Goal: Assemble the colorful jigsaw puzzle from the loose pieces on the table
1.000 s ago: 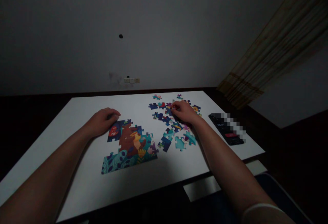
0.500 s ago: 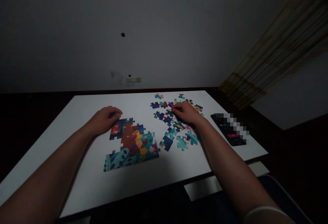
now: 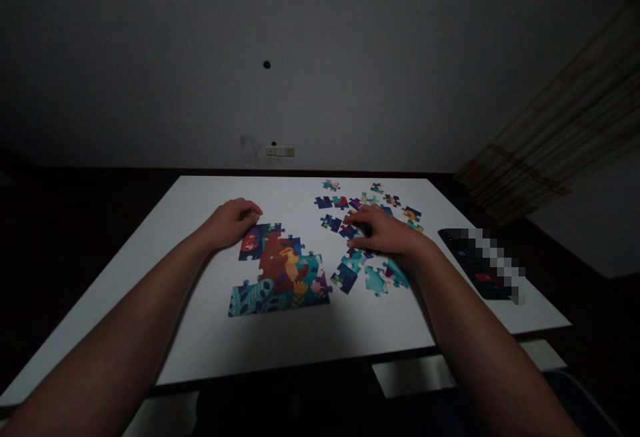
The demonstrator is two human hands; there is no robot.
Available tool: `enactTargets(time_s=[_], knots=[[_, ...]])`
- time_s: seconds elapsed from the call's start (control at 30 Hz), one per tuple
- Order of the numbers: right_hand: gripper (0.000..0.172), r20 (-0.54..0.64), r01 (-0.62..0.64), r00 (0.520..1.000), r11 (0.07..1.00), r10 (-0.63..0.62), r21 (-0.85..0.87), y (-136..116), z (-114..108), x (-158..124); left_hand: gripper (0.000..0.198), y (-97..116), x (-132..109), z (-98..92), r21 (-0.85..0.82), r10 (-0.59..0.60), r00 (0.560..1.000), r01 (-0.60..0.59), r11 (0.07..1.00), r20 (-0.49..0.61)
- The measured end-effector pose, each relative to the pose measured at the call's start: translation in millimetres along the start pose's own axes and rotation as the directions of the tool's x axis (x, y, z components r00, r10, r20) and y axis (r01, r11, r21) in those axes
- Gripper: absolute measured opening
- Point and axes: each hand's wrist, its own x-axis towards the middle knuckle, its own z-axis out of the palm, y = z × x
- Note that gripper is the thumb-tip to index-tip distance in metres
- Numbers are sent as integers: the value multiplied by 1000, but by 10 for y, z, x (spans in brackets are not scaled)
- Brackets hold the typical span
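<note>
A partly joined jigsaw puzzle [image 3: 280, 267] lies on the white table, showing a brown bear with a yellow jug among leaves and flowers. My left hand [image 3: 231, 222] rests at its upper left corner, beside the section with a red animal. Its fingers are loosely curled, with a gap between thumb and forefinger and nothing visible between them. Over the pile of loose puzzle pieces [image 3: 377, 280] to the right is my right hand [image 3: 385, 229], thumb and forefinger spread apart. Dark blue pieces lie by its fingertips, and others under the palm are hidden.
A black phone [image 3: 475, 264], partly pixelated, lies on the right of the white table [image 3: 200, 350]. Several more loose pieces, including a teal and pink one [image 3: 331, 185], lie farther back. Behind stand a grey wall with a socket strip [image 3: 281, 151] and a curtain [image 3: 530, 170].
My right hand's thumb and forefinger have spread from a closer pinch, and the hand has come slightly nearer. My left hand stays by the puzzle's corner. The whole view has shifted, moving things rightward.
</note>
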Motion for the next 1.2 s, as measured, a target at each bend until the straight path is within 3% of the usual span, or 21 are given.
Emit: enactTargets(time_s=[0.23,0.37,0.53,0.7,0.93,1.2], knots=[[39,-29,-22,999,1000,23,21,-48,3,-3,39,-35,4,8,-4,13,1000,-13,1000,0],[31,-26,82,996,995,-80,63,-83,4,-3,38,-32,2,15,12,8,1000,-8,1000,-6],[37,-35,107,994,994,-107,10,-53,5,-2,36,22,-18,10,17,12,1000,-12,1000,1],[31,-26,118,993,993,-118,-3,-19,19,-6,33,36,-19,12,19,8,1000,-8,1000,-3],[45,-30,78,996,995,-80,-57,5,22,-7,36,49,-18,16,29,14,1000,-14,999,-4],[38,-45,27,999,999,-25,45,-82,-2,-31,37,61,-14,10,26,0,1000,0,1000,3]])
